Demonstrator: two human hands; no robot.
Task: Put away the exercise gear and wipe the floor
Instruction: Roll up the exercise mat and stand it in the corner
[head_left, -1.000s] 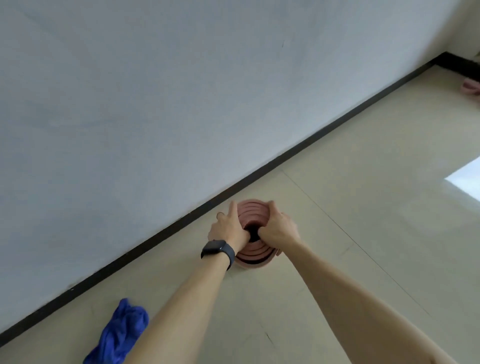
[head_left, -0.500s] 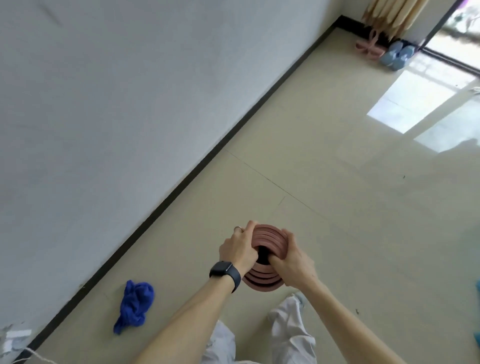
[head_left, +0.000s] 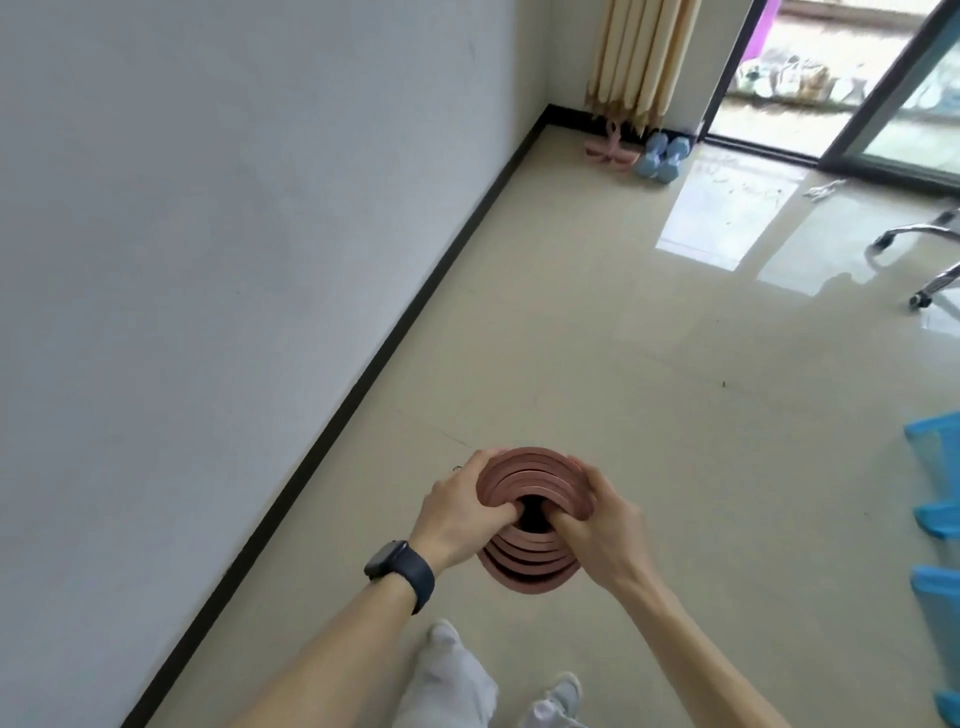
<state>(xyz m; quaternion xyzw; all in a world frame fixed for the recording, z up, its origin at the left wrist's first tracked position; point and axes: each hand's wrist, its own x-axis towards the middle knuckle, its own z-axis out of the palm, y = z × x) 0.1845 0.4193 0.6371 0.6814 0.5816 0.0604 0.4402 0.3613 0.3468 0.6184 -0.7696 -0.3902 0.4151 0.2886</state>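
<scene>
A rolled pink exercise mat (head_left: 524, 483) is held upright in front of me, its spiral end facing the camera. My left hand (head_left: 457, 514), with a dark watch on the wrist, grips the roll's left side with the thumb at the centre hole. My right hand (head_left: 597, 519) grips the right side the same way. The roll hangs above the beige tiled floor (head_left: 571, 338). Far off in the corner lie blue dumbbells (head_left: 660, 158) and a pink exercise piece (head_left: 610, 150).
A white wall with a dark baseboard (head_left: 405, 332) runs along the left. Beige curtain (head_left: 639, 57) and a sliding glass door (head_left: 883, 104) at the back. Chair legs on castors (head_left: 919, 260) at right, blue plastic items (head_left: 935, 514) on the right edge. My feet (head_left: 519, 686) are below.
The view has swung up and right as I rise with the mat held in both hands. The blue cloth by the baseboard has left the view; the room's far corner now shows.
</scene>
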